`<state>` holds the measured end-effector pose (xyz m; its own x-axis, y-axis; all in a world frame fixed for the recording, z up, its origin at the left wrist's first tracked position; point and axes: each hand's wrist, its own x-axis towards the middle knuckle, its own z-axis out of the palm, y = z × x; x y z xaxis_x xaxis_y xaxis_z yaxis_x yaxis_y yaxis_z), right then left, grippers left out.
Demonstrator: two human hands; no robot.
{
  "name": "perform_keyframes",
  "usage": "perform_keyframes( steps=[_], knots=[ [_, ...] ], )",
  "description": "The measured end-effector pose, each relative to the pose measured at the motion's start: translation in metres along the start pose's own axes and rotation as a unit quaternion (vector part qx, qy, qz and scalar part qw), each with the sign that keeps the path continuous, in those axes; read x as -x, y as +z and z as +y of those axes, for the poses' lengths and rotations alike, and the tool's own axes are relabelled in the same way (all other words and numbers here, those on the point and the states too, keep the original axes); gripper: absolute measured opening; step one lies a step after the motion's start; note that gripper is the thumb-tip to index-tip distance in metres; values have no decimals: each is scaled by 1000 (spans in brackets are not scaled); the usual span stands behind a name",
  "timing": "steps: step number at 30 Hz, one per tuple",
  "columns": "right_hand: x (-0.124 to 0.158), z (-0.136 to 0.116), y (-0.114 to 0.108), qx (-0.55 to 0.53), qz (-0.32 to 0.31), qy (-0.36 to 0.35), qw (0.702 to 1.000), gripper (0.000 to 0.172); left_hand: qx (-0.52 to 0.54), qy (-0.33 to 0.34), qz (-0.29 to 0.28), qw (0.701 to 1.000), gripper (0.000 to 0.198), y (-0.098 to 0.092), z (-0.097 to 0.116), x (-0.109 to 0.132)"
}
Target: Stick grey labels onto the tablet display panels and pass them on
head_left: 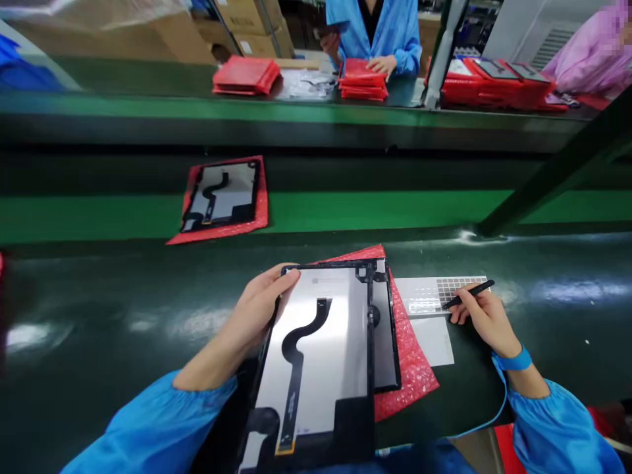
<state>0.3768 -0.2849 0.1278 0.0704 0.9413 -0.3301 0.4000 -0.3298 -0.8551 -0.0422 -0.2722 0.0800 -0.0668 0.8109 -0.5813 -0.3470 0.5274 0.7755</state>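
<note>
A silver-backed display panel (320,355) with a black flex cable lies tilted in front of me on a red bubble-wrap sheet (412,368). My left hand (259,309) grips its upper left edge, fingers curled over the rim. My right hand (481,316) pinches black tweezers (467,294), their tip touching a white sheet of small stickers (434,296) just right of the panel. A blue wrist strap circles my right wrist.
A second panel (222,194) on red wrap rides the green conveyor belt (395,207) beyond. Across the line, a person in a blue coat (380,33) handles red stacks (363,82); more red stacks (245,74) and trays (498,82) sit there. A dark post (553,171) slants at right.
</note>
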Motion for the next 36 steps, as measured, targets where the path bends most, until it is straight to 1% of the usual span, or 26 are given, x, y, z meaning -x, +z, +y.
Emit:
perform_keyframes(
  steps=[2, 5, 8, 11, 14, 17, 20, 24, 29, 33, 36],
  knots=[
    [1, 1, 1, 17, 10, -2, 1000, 56, -9, -11, -18, 1000, 49, 2, -10, 0],
    [0, -2, 2, 37, 16, -14, 999, 53, -33, 13, -19, 999, 55, 4, -22, -10],
    [0, -5, 1, 49, 11, -25, 998, 52, -47, 26, -38, 998, 61, 7, -29, -20],
    [2, -7, 1, 56, 10, -29, 998, 52, -55, 40, -59, 996, 58, 10, -30, -24],
    [2, -8, 0, 62, 11, -29, 998, 51, -58, 40, -71, 995, 55, 12, -26, -20],
    [3, -9, 0, 70, 17, -27, 997, 50, -105, 56, -78, 990, 58, 11, -19, -14],
    [2, -10, 0, 77, 22, -23, 997, 50, -198, 101, -72, 972, 58, 9, -14, -10],
    [1, -13, 0, 72, 28, -13, 997, 53, -290, 130, -54, 947, 55, 7, -11, -10],
    [-2, -16, -2, 57, 28, 6, 998, 53, -416, 166, -57, 892, 56, 7, -7, -7],
    [-1, -22, -4, 33, 26, 5, 999, 50, -467, 181, -58, 864, 61, 11, -7, -5],
    [-1, -31, 3, -7, 25, -6, 1000, 44, -498, 193, -40, 844, 66, 13, -8, -7]
  ],
)
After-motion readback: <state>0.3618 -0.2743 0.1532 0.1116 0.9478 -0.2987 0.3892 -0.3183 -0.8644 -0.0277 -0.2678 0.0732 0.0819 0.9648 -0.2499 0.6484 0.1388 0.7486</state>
